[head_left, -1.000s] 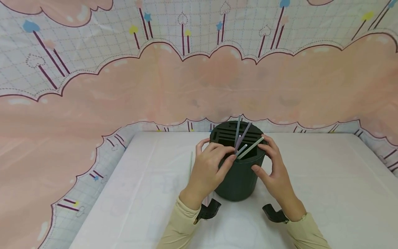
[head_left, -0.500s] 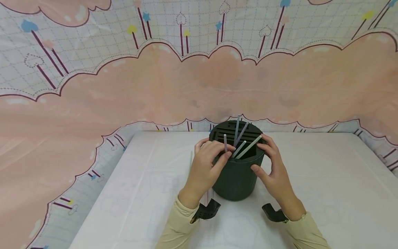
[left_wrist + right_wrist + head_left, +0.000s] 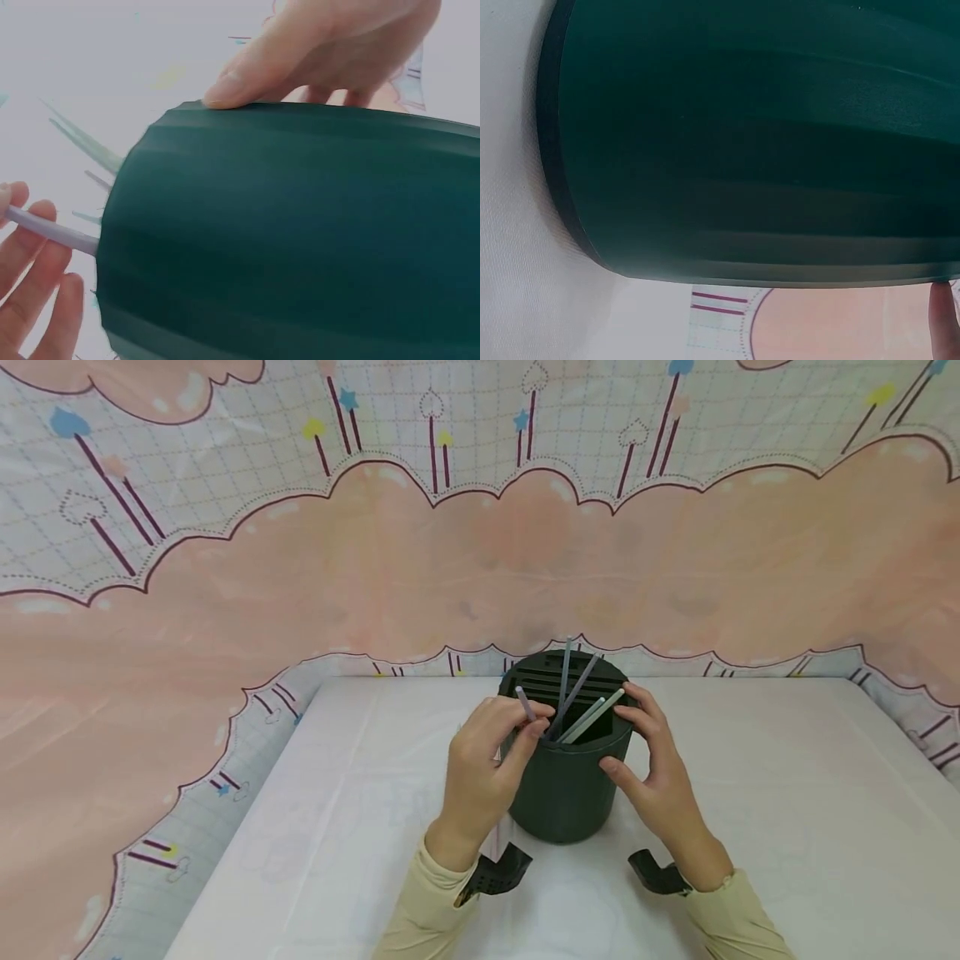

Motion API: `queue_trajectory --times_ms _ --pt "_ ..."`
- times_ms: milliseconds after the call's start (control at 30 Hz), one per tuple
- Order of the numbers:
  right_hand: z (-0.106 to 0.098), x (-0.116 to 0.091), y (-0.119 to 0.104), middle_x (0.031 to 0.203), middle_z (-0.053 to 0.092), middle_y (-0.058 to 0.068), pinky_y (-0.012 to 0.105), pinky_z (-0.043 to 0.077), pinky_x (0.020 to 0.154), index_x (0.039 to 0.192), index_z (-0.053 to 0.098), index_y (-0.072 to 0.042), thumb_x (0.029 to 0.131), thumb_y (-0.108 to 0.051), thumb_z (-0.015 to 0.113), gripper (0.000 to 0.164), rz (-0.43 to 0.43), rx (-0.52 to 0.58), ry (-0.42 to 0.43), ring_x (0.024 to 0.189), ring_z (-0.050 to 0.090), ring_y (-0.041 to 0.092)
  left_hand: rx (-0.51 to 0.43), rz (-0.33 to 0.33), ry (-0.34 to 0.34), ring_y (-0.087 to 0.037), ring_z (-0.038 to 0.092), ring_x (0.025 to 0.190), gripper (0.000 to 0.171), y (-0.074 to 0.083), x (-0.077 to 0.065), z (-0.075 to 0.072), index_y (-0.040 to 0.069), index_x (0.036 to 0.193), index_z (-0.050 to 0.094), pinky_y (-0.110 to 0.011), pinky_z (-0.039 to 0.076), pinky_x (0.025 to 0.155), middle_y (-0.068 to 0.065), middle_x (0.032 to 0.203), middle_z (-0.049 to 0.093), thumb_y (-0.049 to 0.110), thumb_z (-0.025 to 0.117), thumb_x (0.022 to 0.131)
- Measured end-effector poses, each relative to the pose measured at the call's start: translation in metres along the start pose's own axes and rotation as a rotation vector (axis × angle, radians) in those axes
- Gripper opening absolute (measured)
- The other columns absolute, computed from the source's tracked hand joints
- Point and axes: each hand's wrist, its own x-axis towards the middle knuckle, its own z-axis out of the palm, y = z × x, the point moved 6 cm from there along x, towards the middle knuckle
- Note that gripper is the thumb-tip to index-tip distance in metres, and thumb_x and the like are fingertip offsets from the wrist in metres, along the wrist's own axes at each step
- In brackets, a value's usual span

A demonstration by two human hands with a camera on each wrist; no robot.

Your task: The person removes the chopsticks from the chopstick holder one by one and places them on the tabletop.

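Note:
A dark green, round container (image 3: 570,793) with a slotted back half of its top stands upright on the table. My left hand (image 3: 483,764) pinches a thin lilac straw-like stick (image 3: 525,702) between thumb and fingertips at the front left rim. In the left wrist view this lilac stick (image 3: 56,232) runs from the fingers to the container's mouth. Several other pastel sticks, among them a blue-grey one (image 3: 564,675) and a pale green one (image 3: 600,713), lean out of the opening. My right hand (image 3: 663,789) grips the container's right side, thumb in front and fingers along the rim.
A white-covered table (image 3: 787,793) lies under the container. Behind it hangs a peach and white backdrop (image 3: 450,568) printed with candles. Both wrists carry a black mount, the left mount (image 3: 501,868) and the right mount (image 3: 657,872), close in front of the container.
My left hand has drawn the lilac stick away from the other sticks and tilted it leftward. The container shows slightly farther left. My right hand keeps its hold.

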Motion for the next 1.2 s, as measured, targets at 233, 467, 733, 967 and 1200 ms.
queue_trajectory --times_ms 233,467,733,967,1200 --pt "0.001 -0.004 0.001 0.141 0.026 0.016 0.032 0.024 0.102 0.125 0.040 0.002 0.084 -0.022 0.062 0.052 0.012 -0.018 -0.008 0.127 0.030 0.024 -0.050 -0.033 0.128 -0.016 0.054 0.086 0.015 0.002 -0.002 -0.015 0.005 0.098 0.061 -0.028 0.045 0.073 -0.003 0.091 0.062 0.014 0.051 0.091" --pt "0.001 -0.004 0.001 0.140 0.026 0.017 0.023 0.024 0.101 0.124 0.040 0.004 0.085 -0.024 0.061 0.052 -0.007 -0.012 -0.002 0.126 0.030 0.023 -0.227 -0.030 0.281 -0.022 0.057 0.082 0.020 0.011 -0.001 -0.042 -0.005 0.098 0.058 -0.031 0.047 0.075 -0.012 0.086 0.061 0.012 0.049 0.092" --pt "0.001 -0.005 0.001 0.140 0.026 0.018 0.021 0.023 0.101 0.124 0.040 0.004 0.085 -0.021 0.062 0.051 -0.003 -0.012 -0.003 0.128 0.027 0.024 -0.292 -0.021 0.419 -0.023 0.060 0.078 0.029 0.018 -0.002 -0.069 -0.014 0.094 0.053 -0.035 0.049 0.076 -0.014 0.082 0.060 0.015 0.050 0.092" --pt "0.002 -0.004 0.003 0.140 0.025 0.019 0.022 0.022 0.102 0.124 0.040 0.004 0.085 -0.022 0.061 0.051 0.001 -0.003 -0.007 0.129 0.023 0.027 -0.371 -0.001 0.579 -0.026 0.060 0.071 0.026 0.014 -0.003 -0.091 -0.018 0.092 0.052 -0.035 0.050 0.071 -0.018 0.078 0.058 0.008 0.052 0.090" --pt "0.001 -0.003 0.003 0.140 0.026 0.020 0.022 0.022 0.102 0.123 0.040 0.005 0.086 -0.027 0.060 0.054 -0.007 0.004 0.000 0.129 0.025 0.027 -0.328 -0.082 0.560 -0.027 0.059 0.070 0.019 -0.002 -0.002 -0.097 -0.015 0.094 0.055 -0.035 0.050 0.069 -0.017 0.077 0.058 0.003 0.051 0.089"
